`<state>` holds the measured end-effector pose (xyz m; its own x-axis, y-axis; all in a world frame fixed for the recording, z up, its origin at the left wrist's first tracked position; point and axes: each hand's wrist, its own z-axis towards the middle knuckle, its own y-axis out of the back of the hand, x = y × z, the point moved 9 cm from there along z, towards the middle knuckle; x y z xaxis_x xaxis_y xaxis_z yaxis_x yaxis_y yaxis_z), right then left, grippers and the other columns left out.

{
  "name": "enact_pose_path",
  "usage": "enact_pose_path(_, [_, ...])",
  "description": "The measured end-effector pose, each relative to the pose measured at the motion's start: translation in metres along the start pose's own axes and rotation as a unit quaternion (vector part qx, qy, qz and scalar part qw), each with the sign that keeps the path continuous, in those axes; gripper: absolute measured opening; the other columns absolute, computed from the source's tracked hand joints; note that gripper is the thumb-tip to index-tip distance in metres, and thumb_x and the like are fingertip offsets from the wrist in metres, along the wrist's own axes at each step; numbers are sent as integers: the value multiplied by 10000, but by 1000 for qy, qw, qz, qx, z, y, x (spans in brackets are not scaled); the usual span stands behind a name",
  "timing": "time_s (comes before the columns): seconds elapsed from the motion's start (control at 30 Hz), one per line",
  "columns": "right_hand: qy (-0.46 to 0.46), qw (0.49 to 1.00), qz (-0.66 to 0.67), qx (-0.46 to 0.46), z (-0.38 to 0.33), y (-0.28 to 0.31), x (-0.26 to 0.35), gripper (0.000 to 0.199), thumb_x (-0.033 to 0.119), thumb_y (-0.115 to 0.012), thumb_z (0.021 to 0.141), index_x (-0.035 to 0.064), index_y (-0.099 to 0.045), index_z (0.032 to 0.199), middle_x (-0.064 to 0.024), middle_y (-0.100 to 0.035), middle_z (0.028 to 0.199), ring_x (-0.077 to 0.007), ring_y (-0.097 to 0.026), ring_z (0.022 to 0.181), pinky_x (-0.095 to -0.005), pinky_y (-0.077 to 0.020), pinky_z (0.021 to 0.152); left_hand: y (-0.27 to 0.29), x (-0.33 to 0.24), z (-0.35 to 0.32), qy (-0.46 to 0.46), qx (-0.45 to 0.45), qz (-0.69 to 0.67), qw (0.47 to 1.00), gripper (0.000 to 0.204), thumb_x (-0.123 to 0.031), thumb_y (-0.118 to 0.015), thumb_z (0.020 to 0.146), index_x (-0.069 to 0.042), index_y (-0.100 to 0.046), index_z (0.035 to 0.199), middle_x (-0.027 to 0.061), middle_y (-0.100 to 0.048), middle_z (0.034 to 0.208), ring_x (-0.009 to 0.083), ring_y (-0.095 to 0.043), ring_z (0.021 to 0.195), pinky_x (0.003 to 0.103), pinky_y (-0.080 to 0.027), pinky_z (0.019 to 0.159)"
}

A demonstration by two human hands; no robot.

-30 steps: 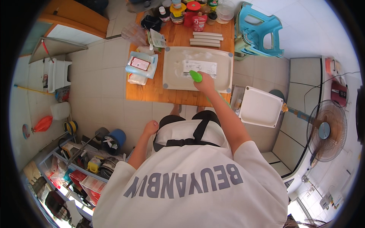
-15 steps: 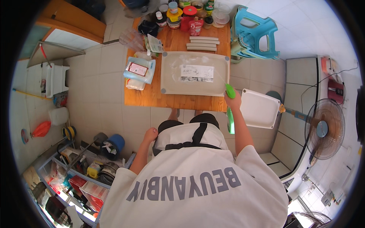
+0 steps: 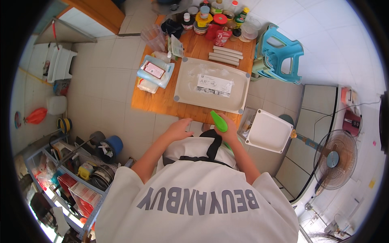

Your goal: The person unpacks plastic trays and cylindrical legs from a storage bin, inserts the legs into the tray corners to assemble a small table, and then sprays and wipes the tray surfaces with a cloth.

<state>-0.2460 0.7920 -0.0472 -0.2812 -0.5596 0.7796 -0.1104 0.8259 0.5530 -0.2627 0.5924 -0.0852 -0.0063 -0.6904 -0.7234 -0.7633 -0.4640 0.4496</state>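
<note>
Wooden bench on tiled floor. Big pale tray w/ paper label fills mid-right, reaching near edge. Left edge: blue-wrapped packet on a white pack. Far edge: jars & bottles, 3 grey tubes just beyond tray.

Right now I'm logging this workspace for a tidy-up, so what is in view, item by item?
Wooden table: one, orange-brown, centre top.
Shallow tray: one, pale grey, on the table, a white label inside.
Grey rods: three, side by side behind the tray.
Jars and bottles: several, mixed colours, at the table's far edge.
Wrapped packet: one, light blue, left of the tray.
Plastic stool: one, turquoise, right of the table.
White lid: one, on the floor to the right.
Standing fan: one, far right.
Storage rack: one, lower left, full of clutter.
Green tool: one, in the right hand.
Left hand: empty, at the table's near edge.
Right hand: holding the green tool.
</note>
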Motion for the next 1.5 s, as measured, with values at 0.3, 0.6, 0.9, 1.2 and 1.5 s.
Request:
enact_pose_path(0.3, [38, 986, 4, -164, -9, 59, -9, 440, 91, -640, 704, 90, -558, 1136, -150, -626, 983, -352, -595, 919, -389, -488, 753, 26, -10, 14, 10, -69, 133, 989, 502, -257, -621, 793, -9, -478, 1206, 185, -557, 1173, 345, -536, 1072, 415, -439, 896])
enact_pose_path(0.6, [-319, 901, -135, -259, -163, 154, -248, 400, 172, -654, 693, 189, -585, 1087, -129, -650, 917, -355, -608, 884, -435, -496, 733, 33, 68, -17, 128, 29, 257, 957, 473, -289, -598, 827, -2, -505, 1192, 206, -562, 1166, 352, -533, 1078, 405, -438, 896])
enact_pose_path(0.9, [-435, 844, -104, -295, -221, 189, -354, 312, 250, -639, 691, 183, -659, 995, -99, -667, 937, -317, -624, 899, -410, -499, 769, -8, 7, 21, 72, 53, 290, 953, 438, -278, -593, 839, -9, -513, 1176, 204, -572, 1146, 359, -535, 1071, 413, -439, 886])
enact_pose_path(1.2, [-392, 872, -36, -291, -175, 228, -382, 272, 242, -638, 677, 177, -684, 937, -96, -675, 917, -297, -635, 881, -395, -504, 754, 1, -256, 4, -127, 56, -22, 990, 386, -188, -550, 877, -6, -507, 1215, 135, -601, 1137, 277, -569, 1060, 353, -422, 919])
enact_pose_path(1.5, [-419, 830, 15, -367, -202, 277, -475, 203, 155, -667, 688, 32, -684, 849, -59, -673, 780, -128, -629, 593, -285, -502, 581, 12, -489, -95, -493, 230, -261, 798, 309, -97, -475, 838, 29, -582, 1099, 173, -652, 968, 397, -587, 976, 449, -456, 833])
